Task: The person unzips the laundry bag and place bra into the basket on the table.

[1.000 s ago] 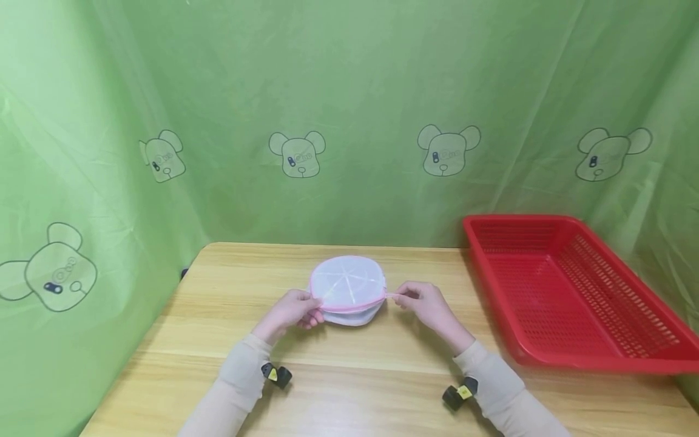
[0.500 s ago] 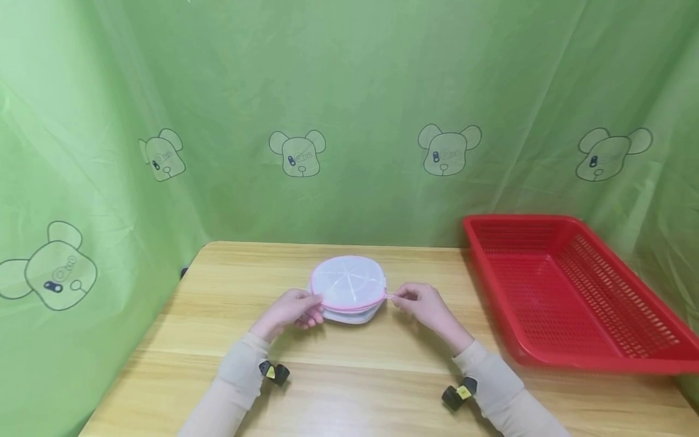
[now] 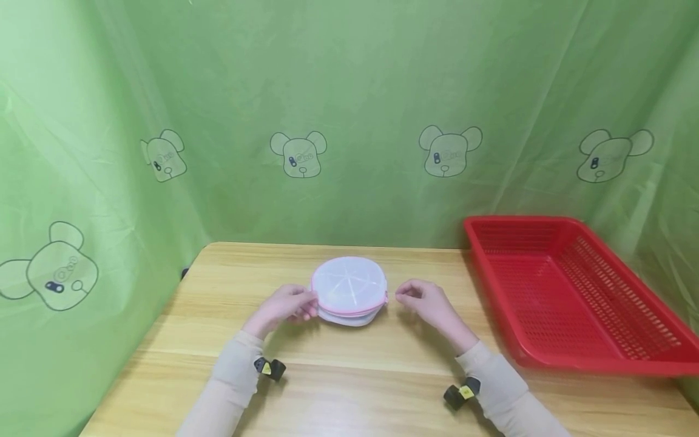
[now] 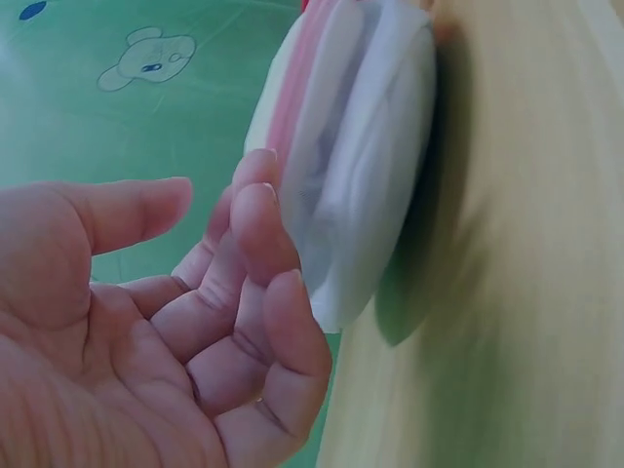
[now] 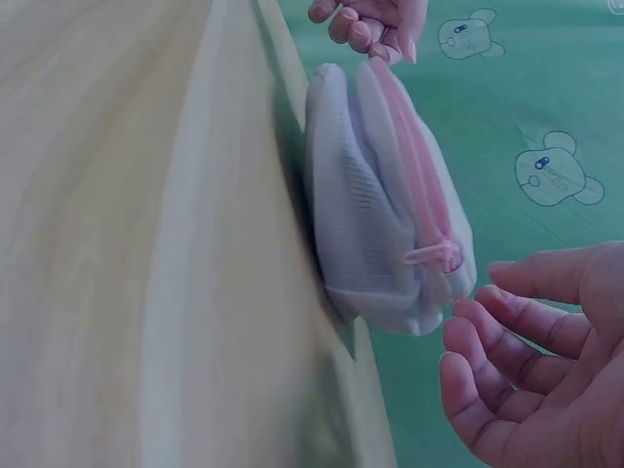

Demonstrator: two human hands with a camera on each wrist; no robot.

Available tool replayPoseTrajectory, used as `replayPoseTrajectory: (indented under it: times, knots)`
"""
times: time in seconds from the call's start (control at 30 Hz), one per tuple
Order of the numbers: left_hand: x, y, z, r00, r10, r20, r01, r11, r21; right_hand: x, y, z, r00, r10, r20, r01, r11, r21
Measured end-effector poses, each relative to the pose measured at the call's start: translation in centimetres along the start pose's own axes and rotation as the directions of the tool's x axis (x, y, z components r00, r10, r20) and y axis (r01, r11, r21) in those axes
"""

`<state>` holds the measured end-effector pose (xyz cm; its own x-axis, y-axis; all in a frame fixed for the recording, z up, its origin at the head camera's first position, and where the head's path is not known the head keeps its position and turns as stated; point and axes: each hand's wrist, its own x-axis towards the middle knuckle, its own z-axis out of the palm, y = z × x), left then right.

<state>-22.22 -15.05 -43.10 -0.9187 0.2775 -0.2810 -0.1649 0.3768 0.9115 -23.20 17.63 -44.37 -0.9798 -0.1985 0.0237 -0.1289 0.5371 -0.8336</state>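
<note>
On the wooden table (image 3: 371, 370), toward its far edge, lies the round white pouch (image 3: 349, 282), flat side up, with pale lines crossing its top and a pink zipper (image 5: 421, 171) running round its rim. It sits between the 2 hands.

At the pouch's left side is the left hand (image 3: 283, 306), fingers loosely bent and the thumb standing well away from them, with nothing pinched in between. Its fingertips (image 4: 255, 210) lie right at the zippered edge; whether they touch the fabric I cannot tell.

On the other side, the right hand (image 3: 431, 303) is near the pouch but apart from it, a narrow gap showing past the fingertips. Its fingers are softly curved and grip nothing, thumb tip close to the index finger. The pink zipper pull (image 5: 431, 254) hangs at this end of the pouch, just beside the thumb.

Each wrist, in a pale sleeve, carries a small black device. To the right of the right hand, a red basket (image 3: 498, 312) with slotted walls rests on the table. Behind everything hangs a green curtain (image 3: 349, 73) printed with 5 cartoon animal heads.
</note>
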Motion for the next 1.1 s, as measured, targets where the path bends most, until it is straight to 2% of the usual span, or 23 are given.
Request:
replayPoseTrajectory:
  times: [0.2,0.4,0.7,0.83,1.1]
  knots:
    - [-0.1,0.5,-0.6,0.994,0.004,-0.112,-0.005,1.000,-0.013,0.1,-0.8,-0.1,0.998,-0.051,-0.048,0.050,0.999,-0.009]
    - [0.5,0.7,-1.2,0.969,0.027,-0.245,-0.052,0.994,-0.096,0.5,-2.4,0.3,0.989,-0.110,-0.094,0.112,0.994,0.017]
    - [1.7,0.5,-1.4,0.943,0.025,-0.331,-0.107,0.966,-0.234,0.9,-5.0,2.0,0.990,-0.122,-0.073,0.127,0.989,0.074]
    - [2.4,-0.3,-1.2,0.941,0.043,-0.336,-0.145,0.948,-0.285,0.9,-5.8,3.1,0.985,-0.159,-0.073,0.163,0.986,0.042]
    - [3.8,-2.2,-0.4,0.957,0.065,-0.284,-0.179,0.899,-0.399,1.2,-6.3,5.2,0.963,-0.254,-0.089,0.243,0.963,-0.119]
